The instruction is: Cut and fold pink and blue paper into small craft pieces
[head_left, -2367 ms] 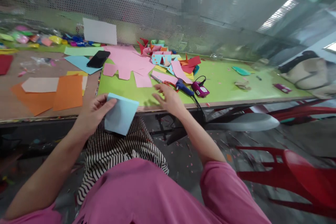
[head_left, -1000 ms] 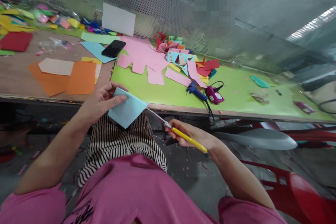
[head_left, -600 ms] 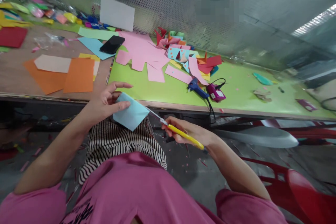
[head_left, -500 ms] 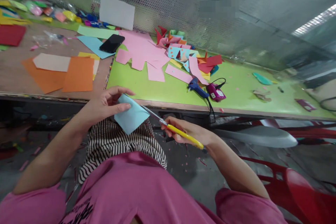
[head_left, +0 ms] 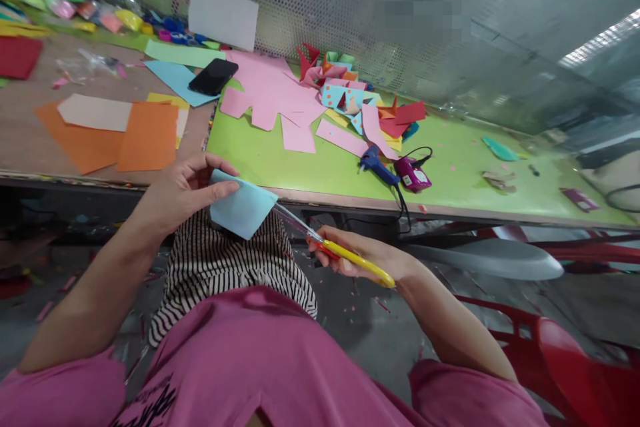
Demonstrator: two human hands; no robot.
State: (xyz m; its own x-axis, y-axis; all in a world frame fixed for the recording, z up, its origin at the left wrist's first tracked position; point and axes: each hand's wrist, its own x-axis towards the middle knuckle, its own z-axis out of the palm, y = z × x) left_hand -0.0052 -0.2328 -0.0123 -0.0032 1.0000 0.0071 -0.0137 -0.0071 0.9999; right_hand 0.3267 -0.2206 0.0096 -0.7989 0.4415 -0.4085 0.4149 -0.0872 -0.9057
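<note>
My left hand (head_left: 177,192) pinches a folded light blue paper (head_left: 243,207) in front of the table edge, above my striped lap. My right hand (head_left: 370,260) is closed round the yellow and red handles of scissors (head_left: 325,247). The scissor blades point up-left and meet the right edge of the blue paper. Both hands hang below the table's front edge.
On the green mat (head_left: 450,167) lie pink paper cut-outs (head_left: 280,97), a blue glue gun (head_left: 377,165) with its cord, and folded coloured shapes (head_left: 350,90). A black phone (head_left: 214,77), orange sheets (head_left: 125,137) and a white card (head_left: 223,13) sit left. Red chairs (head_left: 575,360) stand at right.
My right hand took the scissors off the table and brought them down to the blue paper. The blades have closed in on its right edge. My left hand has kept the paper.
</note>
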